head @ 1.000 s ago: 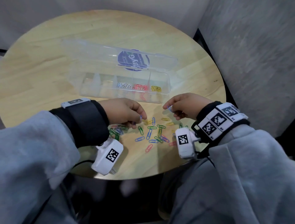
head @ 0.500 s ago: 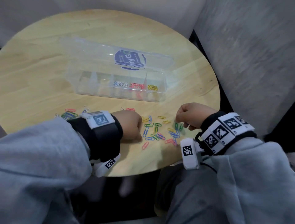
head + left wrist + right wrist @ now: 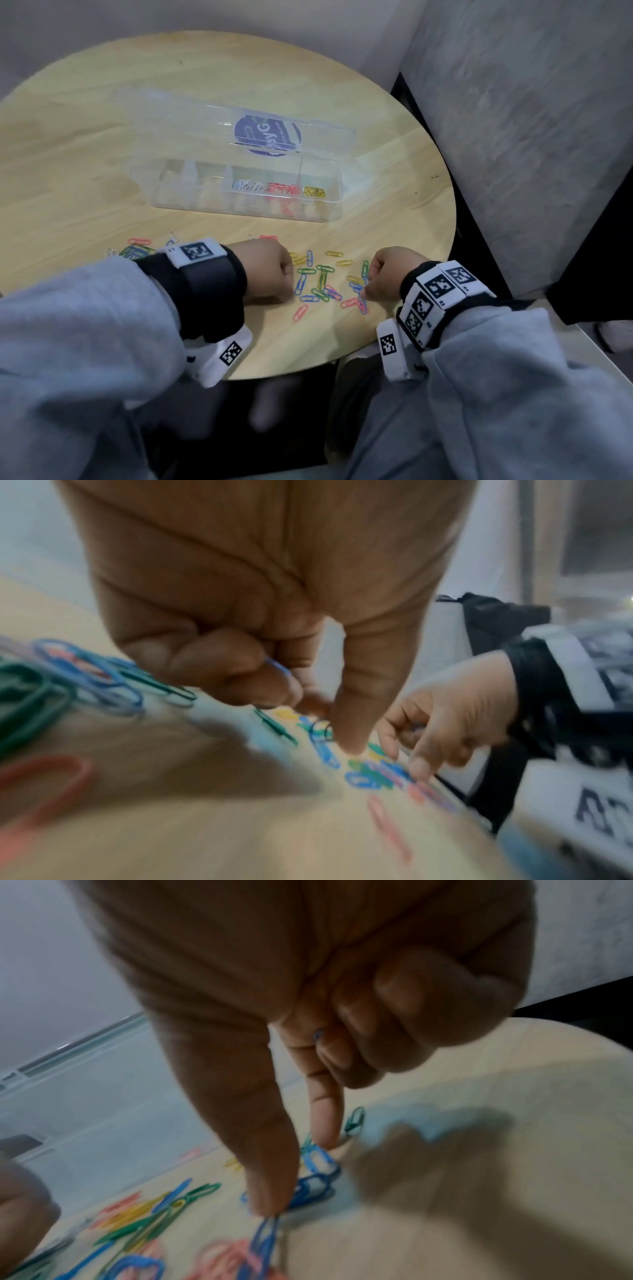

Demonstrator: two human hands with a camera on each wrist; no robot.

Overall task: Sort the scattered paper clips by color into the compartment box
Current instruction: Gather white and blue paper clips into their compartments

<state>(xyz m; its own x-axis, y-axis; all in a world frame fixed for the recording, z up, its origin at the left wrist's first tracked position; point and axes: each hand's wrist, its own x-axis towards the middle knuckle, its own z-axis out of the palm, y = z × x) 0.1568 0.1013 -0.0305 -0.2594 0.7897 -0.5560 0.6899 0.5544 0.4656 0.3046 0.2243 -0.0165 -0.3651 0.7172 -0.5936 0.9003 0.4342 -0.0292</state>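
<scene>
Coloured paper clips (image 3: 322,281) lie scattered on the round wooden table (image 3: 394,212), between my two hands. My left hand (image 3: 274,270) rests at the pile's left side. Its curled fingers hold a blue clip (image 3: 278,666), and its thumb (image 3: 349,739) points down at the clips. My right hand (image 3: 375,282) is at the pile's right side, with thumb (image 3: 267,1191) and forefinger touching blue clips (image 3: 315,1177) on the table. Another blue clip (image 3: 318,1035) peeks from its curled fingers. The clear compartment box (image 3: 171,192) stands open behind, with silver, red and yellow clips in separate compartments.
The box's open lid (image 3: 205,137) with a blue round sticker lies flat behind it. More clips (image 3: 137,248) lie left of my left wrist. The table's near edge is just under my wrists, and a grey wall (image 3: 513,137) stands to the right.
Both hands have dropped from in front of the box down onto the clip pile. The left wrist has rolled over, uncovering clips to its left. Little has shifted in the last half second.
</scene>
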